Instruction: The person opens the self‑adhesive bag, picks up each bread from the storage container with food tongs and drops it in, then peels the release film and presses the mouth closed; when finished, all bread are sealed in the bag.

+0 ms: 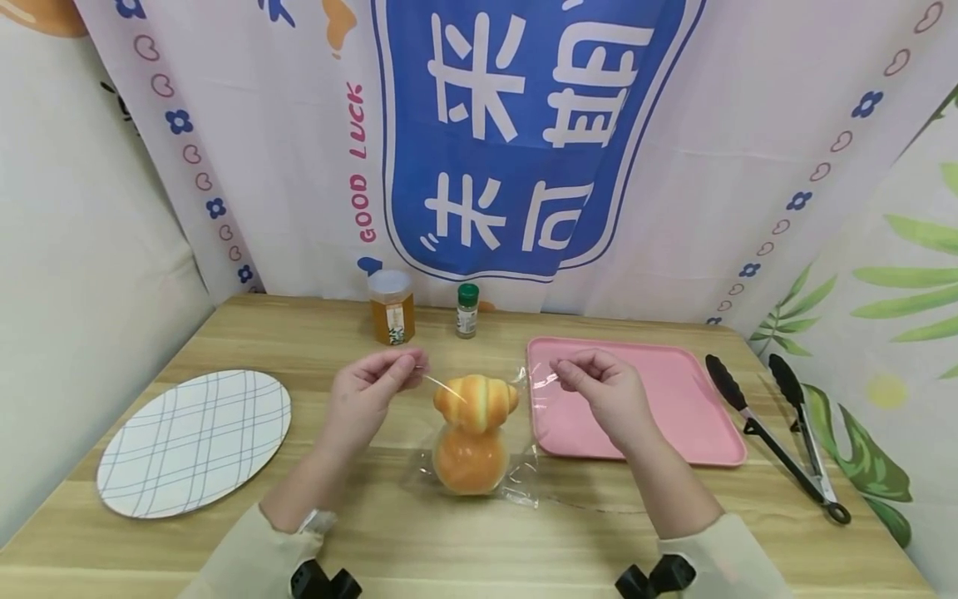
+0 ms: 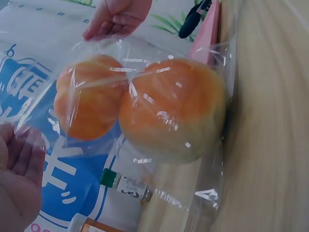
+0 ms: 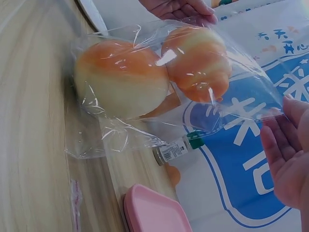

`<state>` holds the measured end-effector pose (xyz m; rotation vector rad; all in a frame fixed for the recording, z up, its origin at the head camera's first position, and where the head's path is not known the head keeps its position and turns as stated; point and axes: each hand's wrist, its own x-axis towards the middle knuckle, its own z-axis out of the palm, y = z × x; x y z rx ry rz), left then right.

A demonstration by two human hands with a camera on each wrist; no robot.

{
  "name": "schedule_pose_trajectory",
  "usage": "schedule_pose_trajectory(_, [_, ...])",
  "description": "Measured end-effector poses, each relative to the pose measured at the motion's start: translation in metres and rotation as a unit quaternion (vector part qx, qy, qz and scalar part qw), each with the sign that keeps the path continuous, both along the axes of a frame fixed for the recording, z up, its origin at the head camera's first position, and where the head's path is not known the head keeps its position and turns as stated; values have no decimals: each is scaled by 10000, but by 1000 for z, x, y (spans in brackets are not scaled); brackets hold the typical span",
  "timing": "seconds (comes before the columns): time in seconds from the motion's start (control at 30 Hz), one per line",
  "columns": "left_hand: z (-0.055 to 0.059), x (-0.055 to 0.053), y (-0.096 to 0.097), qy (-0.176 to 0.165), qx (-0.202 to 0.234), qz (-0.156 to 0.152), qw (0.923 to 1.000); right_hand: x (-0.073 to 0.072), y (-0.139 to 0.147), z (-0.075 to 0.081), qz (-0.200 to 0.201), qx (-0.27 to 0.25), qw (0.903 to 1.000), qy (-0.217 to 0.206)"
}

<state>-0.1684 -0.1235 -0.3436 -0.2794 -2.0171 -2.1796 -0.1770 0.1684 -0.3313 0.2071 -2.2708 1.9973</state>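
A clear plastic bag (image 1: 524,487) stands upright on the table between the two hands. Inside it, a round bun (image 1: 470,462) sits at the bottom, and a ridged croissant-shaped bread roll (image 1: 476,403) rests above it. My left hand (image 1: 370,395) pinches the bag's top edge on the left between thumb and fingers. On the opposite side my right hand (image 1: 606,399) pinches the other top corner. The bag's mouth is stretched between them. Both wrist views show the bread through the shiny film, with neither hand touching it.
Left is an oval checked plate or mat (image 1: 195,445). A honey-coloured jar (image 1: 392,308) and a green-capped spice bottle (image 1: 467,310) stand at the back. On the right lie a pink tray (image 1: 674,408) and black-tipped tongs (image 1: 786,449). A thin strip (image 3: 76,203) lies near the bag.
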Motion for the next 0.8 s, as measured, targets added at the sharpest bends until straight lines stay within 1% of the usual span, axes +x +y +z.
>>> schedule_pose_trajectory(0.17, [3, -4, -8, -43, -174, -358, 9992, -1, 3, 2, 135, 49, 9999, -2])
schedule_pose_trajectory(0.4, [4, -6, -16, -15, -241, -782, 9966, -1, 6, 1, 280, 129, 9995, -7])
schedule_pose_trajectory(0.5, [4, -6, -17, 112, -224, -871, 9959, 0, 8, 2, 428, 128, 9990, 60])
schedule_pose_trajectory(0.67, [1, -6, -17, 391, -84, -906, 9951, 0, 12, 1, 691, 87, 9972, 270])
schedule_pose_trajectory(0.8, [1, -5, -17, 421, -92, -898, 9950, 0, 14, -1, 866, -37, 9951, 483])
